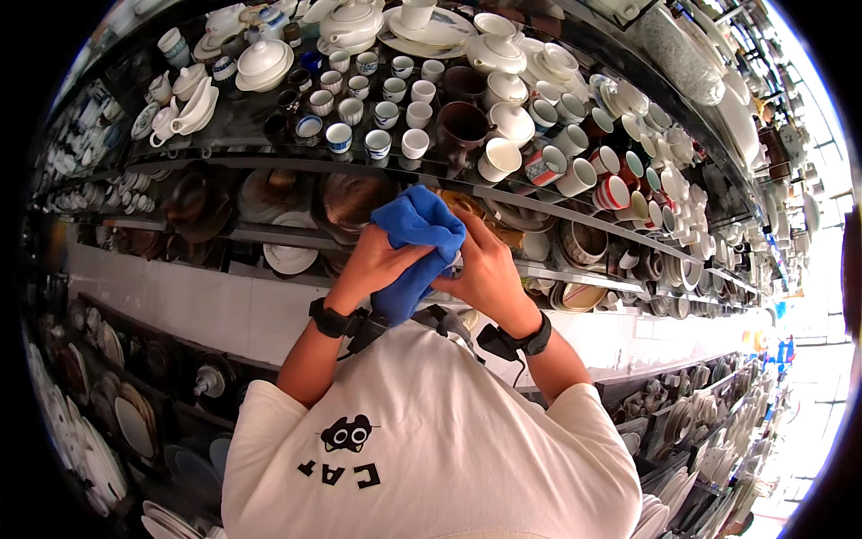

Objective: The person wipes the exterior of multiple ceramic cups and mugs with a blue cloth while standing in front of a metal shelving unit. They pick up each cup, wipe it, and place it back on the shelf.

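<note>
A bunched blue cloth [419,226] is held up before my chest, at the front of a shelf of crockery. My left hand [385,264] grips it from the left, with the thumb pressed across its folds. On the other side my right hand [486,268] has curled fingers against the cloth's right edge. A small pale sliver shows between the cloth and my right fingers; what it belongs to is hidden. Part of the cloth hangs down between my wrists. Beyond it, small cups stand in rows, among them a white cup [415,143] and a blue-patterned cup [378,143].
A brown pot [462,127] and a cream mug [500,160] stand near the upper shelf's front edge [323,168]. Several tilted mugs, including a red-striped one [611,193], continue rightward. Lower shelves hold bowls and a white plate [290,250]. Behind me, racks carry stacked plates [135,419].
</note>
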Demonstrator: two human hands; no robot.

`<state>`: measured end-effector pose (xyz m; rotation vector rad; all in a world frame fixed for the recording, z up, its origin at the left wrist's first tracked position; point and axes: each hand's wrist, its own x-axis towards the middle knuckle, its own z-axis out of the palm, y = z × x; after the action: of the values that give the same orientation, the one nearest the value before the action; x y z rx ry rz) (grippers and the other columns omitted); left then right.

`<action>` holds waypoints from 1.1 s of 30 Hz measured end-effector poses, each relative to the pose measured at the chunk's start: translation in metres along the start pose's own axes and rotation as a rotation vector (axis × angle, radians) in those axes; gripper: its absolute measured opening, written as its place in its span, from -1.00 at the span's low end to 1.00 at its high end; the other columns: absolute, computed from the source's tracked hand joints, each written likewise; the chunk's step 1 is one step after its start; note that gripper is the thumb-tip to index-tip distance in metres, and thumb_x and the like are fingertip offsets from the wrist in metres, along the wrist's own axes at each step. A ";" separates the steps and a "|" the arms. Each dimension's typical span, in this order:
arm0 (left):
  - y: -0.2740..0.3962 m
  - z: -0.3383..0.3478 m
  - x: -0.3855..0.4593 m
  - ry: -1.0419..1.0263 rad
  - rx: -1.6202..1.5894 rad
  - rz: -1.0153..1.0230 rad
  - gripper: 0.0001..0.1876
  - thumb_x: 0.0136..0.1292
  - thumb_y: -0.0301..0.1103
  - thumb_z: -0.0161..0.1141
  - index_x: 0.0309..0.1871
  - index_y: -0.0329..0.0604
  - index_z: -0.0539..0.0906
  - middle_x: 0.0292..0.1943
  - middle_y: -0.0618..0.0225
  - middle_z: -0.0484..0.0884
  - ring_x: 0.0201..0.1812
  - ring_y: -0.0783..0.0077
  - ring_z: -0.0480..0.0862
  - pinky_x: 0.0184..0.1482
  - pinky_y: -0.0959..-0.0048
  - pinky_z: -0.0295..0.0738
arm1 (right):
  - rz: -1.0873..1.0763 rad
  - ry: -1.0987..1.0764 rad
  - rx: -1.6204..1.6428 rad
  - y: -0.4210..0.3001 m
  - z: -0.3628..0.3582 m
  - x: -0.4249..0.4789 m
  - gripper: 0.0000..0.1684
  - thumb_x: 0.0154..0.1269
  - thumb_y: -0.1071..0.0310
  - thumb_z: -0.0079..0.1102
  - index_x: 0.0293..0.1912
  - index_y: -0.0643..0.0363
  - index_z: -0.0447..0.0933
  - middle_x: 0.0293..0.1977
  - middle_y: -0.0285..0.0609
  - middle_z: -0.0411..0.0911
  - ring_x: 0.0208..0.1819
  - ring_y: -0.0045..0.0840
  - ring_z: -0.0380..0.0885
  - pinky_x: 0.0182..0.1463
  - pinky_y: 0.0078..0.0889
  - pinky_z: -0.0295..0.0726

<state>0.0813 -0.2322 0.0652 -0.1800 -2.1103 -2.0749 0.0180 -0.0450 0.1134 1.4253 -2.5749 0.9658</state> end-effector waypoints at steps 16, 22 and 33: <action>-0.017 -0.020 -0.009 0.051 0.115 -0.006 -0.78 0.27 -0.34 0.36 -0.04 -0.13 0.70 -0.05 0.32 0.70 -0.02 0.40 0.67 0.08 0.39 0.54 | 0.229 0.152 -0.235 0.078 -0.045 0.034 -0.28 -0.02 0.24 0.51 0.09 0.17 0.33 -0.15 0.14 0.61 -0.14 0.05 0.62 -0.12 -0.05 0.59; -0.022 -0.027 -0.021 -0.041 0.126 -0.074 -0.61 0.24 -0.31 0.39 0.09 -0.24 0.59 0.02 0.28 0.66 0.07 0.36 0.63 0.17 0.34 0.49 | 0.351 0.185 -0.337 0.132 -0.040 0.072 -0.36 0.01 0.07 0.45 -0.01 0.23 0.44 -0.19 0.21 0.64 -0.15 0.05 0.64 -0.08 -0.03 0.60; -0.032 -0.040 -0.038 -0.068 0.234 -0.056 -0.61 0.24 -0.30 0.40 0.08 -0.23 0.60 0.02 0.24 0.66 0.09 0.34 0.62 0.20 0.32 0.46 | 0.390 0.134 -0.334 0.160 -0.013 0.084 -0.32 0.05 0.01 0.42 0.05 0.23 0.46 -0.17 0.19 0.64 -0.08 0.04 0.63 -0.02 -0.01 0.59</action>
<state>0.1133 -0.2717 0.0267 -0.1621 -2.4031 -1.8540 -0.1577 -0.0400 0.0713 0.7710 -2.7935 0.5890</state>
